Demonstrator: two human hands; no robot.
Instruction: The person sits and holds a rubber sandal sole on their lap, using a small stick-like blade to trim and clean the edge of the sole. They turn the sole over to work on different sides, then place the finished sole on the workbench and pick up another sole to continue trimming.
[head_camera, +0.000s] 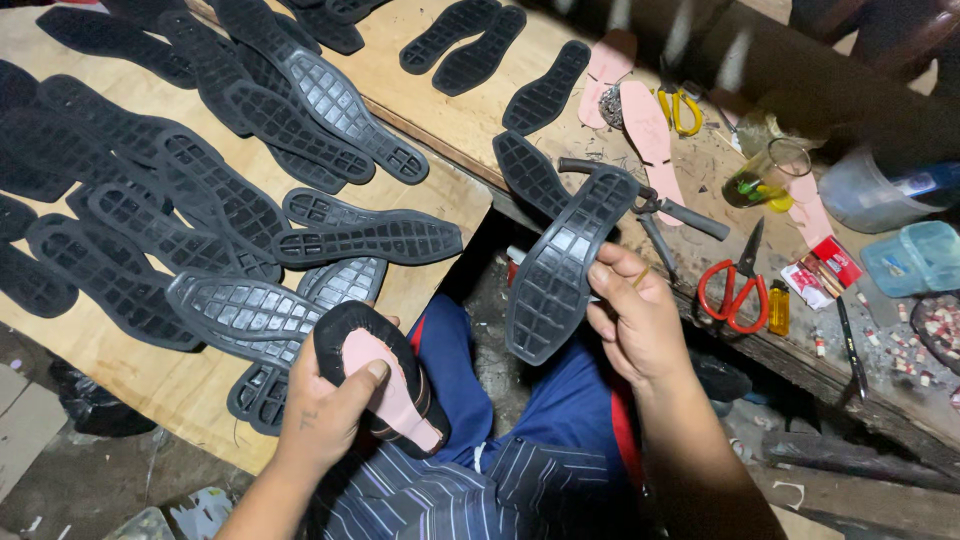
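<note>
Soles are the work in hand: we hold one black rubber outsole (562, 262) in the right hand (640, 320), tread side facing us, its heel end pointing up toward the bench. The right fingers wrap its edge and the thumb presses on its face, so the grip is closed on the outsole. In the left hand (325, 410) we clasp a shoe upper with a pink insole (385, 385), bottom side up, thumb laid across the pink surface. Both parts sit above our lap, just apart from each other.

We judge the step to be pairing: outsole and lasted upper are both picked up but not yet joined. The next move, in our judgement, calls for aligning toe to toe and heel to heel before contact, since a bonded surface would leave little room for correction.

A spread of loose outsoles (200, 200) lies on the wooden board (150, 380) at left. On the workbench (470, 110) ahead lie red-handled scissors (735, 290), yellow-handled scissors (680, 108) and a glass jar (765, 175).
</note>
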